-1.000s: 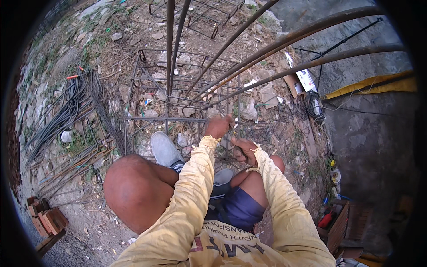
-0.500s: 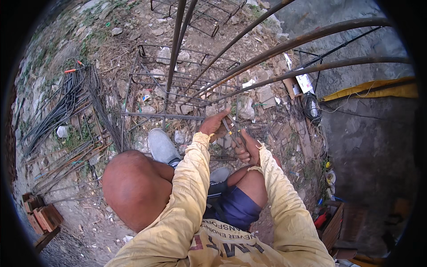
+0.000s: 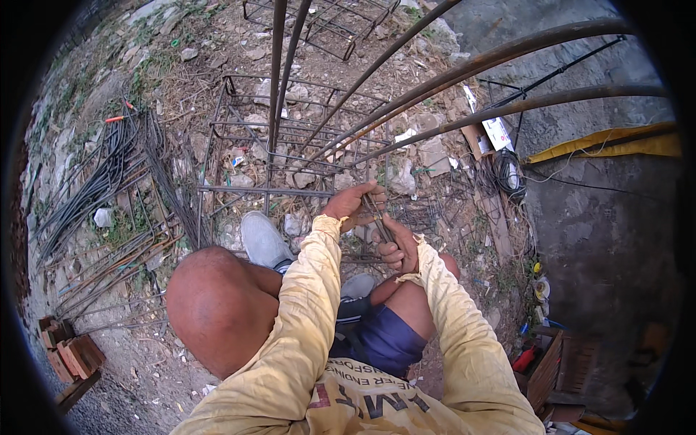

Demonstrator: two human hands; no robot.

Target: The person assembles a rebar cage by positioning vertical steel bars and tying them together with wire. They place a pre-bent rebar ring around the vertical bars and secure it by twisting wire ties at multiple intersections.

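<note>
My right hand point(image 3: 399, 246) is wrapped around a dark pair of pliers point(image 3: 378, 222), which slants up and left toward my other hand. My left hand point(image 3: 357, 203) is closed at the far end of the pliers, its fingers bent by the steel bars; what it pinches is too small to make out. Both hands are over the near right part of a rebar cage point(image 3: 297, 191), made of long bars and thinner crossbars, lying on rubble. Several long upright rebars point(image 3: 464, 69) rise from near my hands toward the top and right.
A bundle of thin dark rods point(image 3: 119, 163) lies at left, with bricks point(image 3: 76, 357) below it. More bent rebar point(image 3: 341, 29) lies at the far side. On the right are a coil of black cable point(image 3: 507, 176), a yellow cloth strip point(image 3: 602, 143) and a wooden crate point(image 3: 542, 366).
The pliers' spread handles have come together in my right hand, and the tool has turned slightly. My left hand stays by its far end, fingers shifted a little.
</note>
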